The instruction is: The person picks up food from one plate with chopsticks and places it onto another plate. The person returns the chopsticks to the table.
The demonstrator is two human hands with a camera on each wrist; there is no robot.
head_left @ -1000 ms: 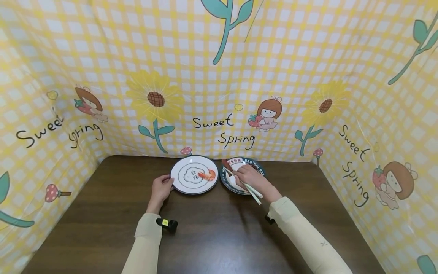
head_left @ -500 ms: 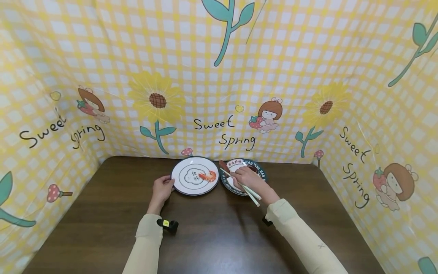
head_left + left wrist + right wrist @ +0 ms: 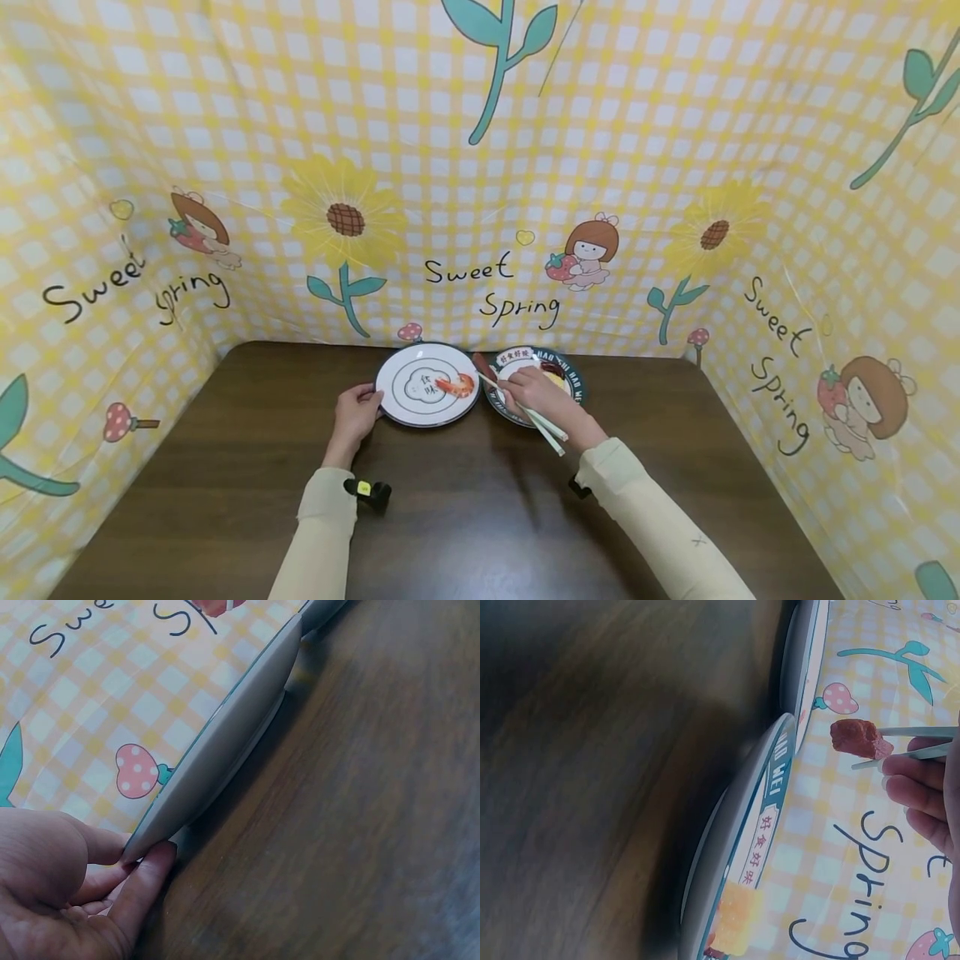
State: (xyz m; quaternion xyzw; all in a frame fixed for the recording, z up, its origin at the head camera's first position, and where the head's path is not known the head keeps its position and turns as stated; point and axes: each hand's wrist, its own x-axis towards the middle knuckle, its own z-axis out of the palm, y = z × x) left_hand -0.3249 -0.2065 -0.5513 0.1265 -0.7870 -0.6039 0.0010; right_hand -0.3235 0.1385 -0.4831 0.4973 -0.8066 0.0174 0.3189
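Observation:
In my right hand (image 3: 547,396) I hold a pair of pale green chopsticks (image 3: 551,427). A reddish-brown chunk of food, like braised meat (image 3: 855,739), is pinched at their tips, raised above the plates. In the head view the meat chunk (image 3: 481,363) is over the gap between both plates. My left hand (image 3: 356,417) pinches the left rim of a white plate (image 3: 401,404), thumb and fingers on its edge (image 3: 217,750). On that plate lies an orange shrimp (image 3: 456,386). Under my right hand stands a green-rimmed plate (image 3: 579,385), partly hidden.
On the green-rimmed plate sit a yellow block of food (image 3: 739,919) and a dark brown piece (image 3: 553,367). Both plates stand near the back edge of the brown wooden table (image 3: 450,517). A checked yellow cloth (image 3: 480,192) hangs behind and at both sides.
My right hand has shifted a little to the left, bringing the chopsticks and the meat chunk toward the white plate. The left hand stays at the plate's rim.

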